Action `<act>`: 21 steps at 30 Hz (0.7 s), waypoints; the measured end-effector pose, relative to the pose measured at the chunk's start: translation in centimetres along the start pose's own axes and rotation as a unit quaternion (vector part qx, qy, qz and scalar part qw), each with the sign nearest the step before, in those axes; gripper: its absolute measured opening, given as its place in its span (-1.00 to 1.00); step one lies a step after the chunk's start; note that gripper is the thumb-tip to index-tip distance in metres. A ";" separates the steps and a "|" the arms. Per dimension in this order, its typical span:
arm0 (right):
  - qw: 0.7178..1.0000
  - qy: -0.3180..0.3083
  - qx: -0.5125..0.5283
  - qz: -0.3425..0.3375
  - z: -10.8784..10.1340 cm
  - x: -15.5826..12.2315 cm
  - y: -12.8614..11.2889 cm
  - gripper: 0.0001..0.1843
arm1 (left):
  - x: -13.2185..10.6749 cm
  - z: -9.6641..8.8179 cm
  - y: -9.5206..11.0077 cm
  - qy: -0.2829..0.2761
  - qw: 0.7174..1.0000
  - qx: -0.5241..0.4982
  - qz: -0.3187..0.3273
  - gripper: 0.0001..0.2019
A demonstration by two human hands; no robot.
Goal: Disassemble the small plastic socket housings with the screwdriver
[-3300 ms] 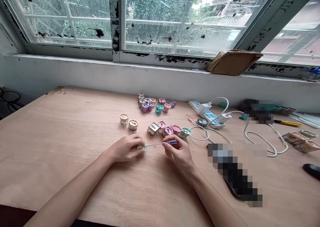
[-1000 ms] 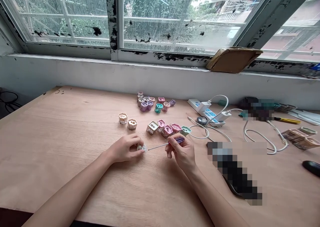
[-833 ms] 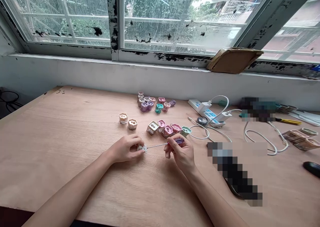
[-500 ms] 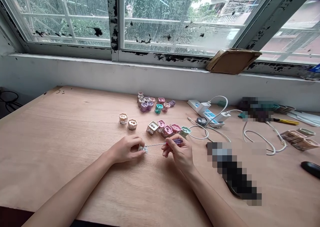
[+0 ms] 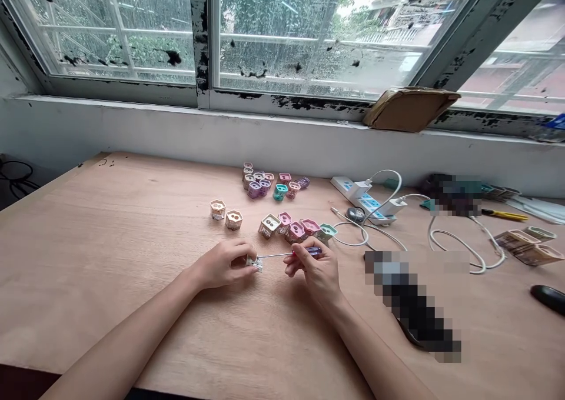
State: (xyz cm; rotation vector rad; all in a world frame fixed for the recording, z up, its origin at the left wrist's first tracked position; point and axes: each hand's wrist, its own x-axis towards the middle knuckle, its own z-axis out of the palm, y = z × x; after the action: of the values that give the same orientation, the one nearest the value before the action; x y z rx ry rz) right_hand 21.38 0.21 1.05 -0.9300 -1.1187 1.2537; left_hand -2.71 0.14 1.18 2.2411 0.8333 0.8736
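My left hand (image 5: 227, 263) is closed on a small white piece (image 5: 256, 263) with openwork sides, low over the wooden table; its far side is hidden by my fingers. In my right hand (image 5: 313, 267) I hold a screwdriver (image 5: 314, 251) with a purple, see-through handle. Its thin metal shaft (image 5: 276, 255) points left, and the tip meets or nearly meets the white piece. Just beyond my hands stand a cream polygonal piece (image 5: 269, 226), several pink pieces (image 5: 296, 231) and a green one (image 5: 328, 232). Two pale orange pieces (image 5: 233, 219) sit beyond my left hand.
Toward the wall is a cluster of purple, pink and teal pieces (image 5: 265, 186). A power strip (image 5: 373, 207) with plugged-in white chargers and cables (image 5: 353, 243) lies to the right. Further right are a blurred dark object (image 5: 419, 306), a yellow-handled tool (image 5: 507, 215) and tan pieces (image 5: 529, 248).
My right hand and the screwdriver have shifted very slightly to the left. My left hand keeps its hold on the white piece, almost unmoved.
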 end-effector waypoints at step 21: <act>1.000 0.001 0.005 0.010 -0.2 0.3 0.4 -0.46 | 0.0 -0.1 0.1 -0.001 1.000 -0.005 0.003 -0.89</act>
State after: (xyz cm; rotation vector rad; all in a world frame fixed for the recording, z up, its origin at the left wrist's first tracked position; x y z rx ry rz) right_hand 21.51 0.58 0.65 -0.9366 -1.1026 1.2728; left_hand -2.75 0.06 1.29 2.2373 0.8196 0.8765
